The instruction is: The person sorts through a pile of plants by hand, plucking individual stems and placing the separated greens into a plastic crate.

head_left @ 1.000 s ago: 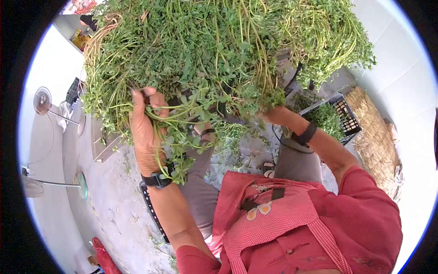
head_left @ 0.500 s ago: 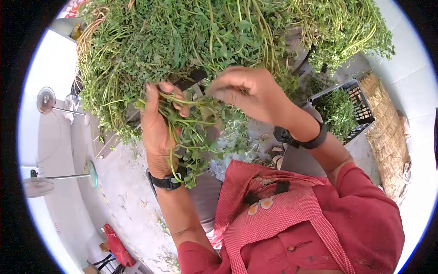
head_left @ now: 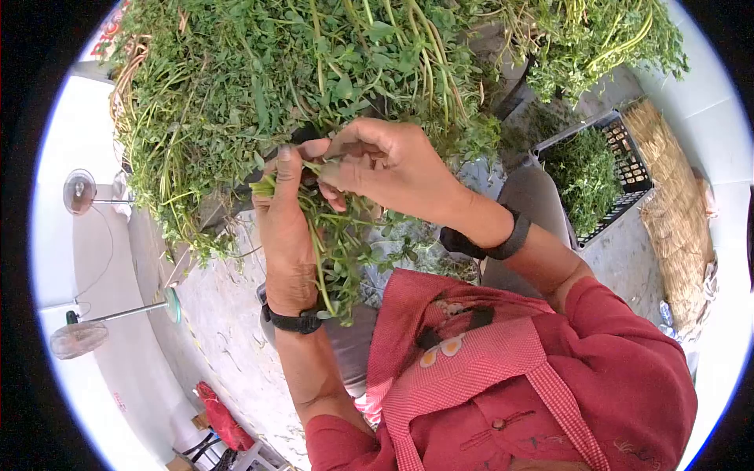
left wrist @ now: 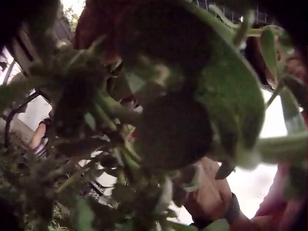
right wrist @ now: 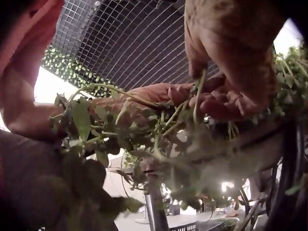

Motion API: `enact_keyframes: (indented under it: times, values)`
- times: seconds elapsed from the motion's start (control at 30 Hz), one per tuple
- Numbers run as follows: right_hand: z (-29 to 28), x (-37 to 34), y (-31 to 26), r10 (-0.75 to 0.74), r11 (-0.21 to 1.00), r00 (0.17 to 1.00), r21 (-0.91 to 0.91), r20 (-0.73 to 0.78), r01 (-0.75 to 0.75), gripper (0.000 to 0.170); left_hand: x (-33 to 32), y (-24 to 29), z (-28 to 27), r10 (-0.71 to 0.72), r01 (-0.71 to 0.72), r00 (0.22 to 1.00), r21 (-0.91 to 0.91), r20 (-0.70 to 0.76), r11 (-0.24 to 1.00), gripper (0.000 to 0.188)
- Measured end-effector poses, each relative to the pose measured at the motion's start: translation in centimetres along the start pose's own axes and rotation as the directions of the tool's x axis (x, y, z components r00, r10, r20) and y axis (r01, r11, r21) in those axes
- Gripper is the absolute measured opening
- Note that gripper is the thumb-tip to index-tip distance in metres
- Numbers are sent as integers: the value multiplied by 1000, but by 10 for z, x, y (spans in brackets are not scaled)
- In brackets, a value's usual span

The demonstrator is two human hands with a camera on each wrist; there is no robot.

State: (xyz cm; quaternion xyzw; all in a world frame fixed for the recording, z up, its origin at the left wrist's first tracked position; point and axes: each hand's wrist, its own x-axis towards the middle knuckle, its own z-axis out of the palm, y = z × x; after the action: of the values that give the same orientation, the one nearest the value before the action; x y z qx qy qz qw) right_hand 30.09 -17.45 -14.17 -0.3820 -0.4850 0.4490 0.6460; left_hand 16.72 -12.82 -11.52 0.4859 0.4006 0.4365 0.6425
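Leafy green stems (head_left: 334, 267) lie gripped in my left hand (head_left: 289, 243), their cut-looking ends (head_left: 265, 186) poking out beside the thumb and their leaves hanging over the wrist. My right hand (head_left: 404, 169) is right at the left fingers, pinching a stem between thumb and fingertips. The right wrist view shows that pinched stem (right wrist: 198, 98) below the right hand (right wrist: 231, 53), with the left hand (right wrist: 139, 98) close beside it. Blurred leaves (left wrist: 231, 86) fill most of the left wrist view. Beyond both hands spreads a large heap of the same greens (head_left: 267, 86).
A black crate (head_left: 628, 169) with greens stands on the floor at right, next to a straw mat (head_left: 667, 212). More greens (head_left: 605, 47) hang at the upper right. Fans (head_left: 78, 339) stand at left, and a red bundle (head_left: 224, 416) lies at lower left.
My right hand has come from the heap on the right across to the left hand and now pinches a stem there. The left hand keeps its hold on the stems.
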Motion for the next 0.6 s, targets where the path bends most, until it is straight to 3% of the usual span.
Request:
enact_keyframes:
  times: [0.03,0.17,0.23,0.27,0.3,0.37,0.4,0.43,0.5,0.57,0.6]
  values:
    - [1,0,-3,62,997,998,-34,-19,-62,19,0,-1,0,-5,5,1000,3,1,1000,34]
    - [-1,2,24,57,997,995,54,-76,-53,20,1,-6,-8,37,-39,996,23,82,999,32]
    - [1,0,21,143,922,917,387,-373,13,20,1,-3,-13,9,-5,999,-71,53,997,32]
    - [-4,2,21,32,949,896,295,-444,112,21,5,-4,-17,-15,13,1000,-142,-19,990,34]
    - [-8,-2,15,28,950,898,293,-439,113,21,5,-3,-20,-10,7,1000,-146,-21,989,34]
    - [-16,-13,-8,86,931,983,366,-160,-22,21,4,1,-24,-31,37,999,-252,28,967,35]
    - [-13,-18,-19,178,974,980,159,-84,-163,22,3,1,-24,-29,35,999,-254,27,967,35]
    - [-9,-21,-19,176,975,981,156,-84,-161,22,1,2,-21,-36,44,999,-233,37,971,37]
    - [-1,-25,-10,240,965,970,-116,48,-234,25,-1,1,-17,-51,62,997,-191,62,980,39]
    - [5,-22,3,179,967,983,-190,33,-169,26,5,-7,-20,-56,83,991,-229,121,970,39]
    - [9,-21,5,143,969,990,-203,-8,-142,25,2,-8,-13,9,13,994,-199,110,980,40]
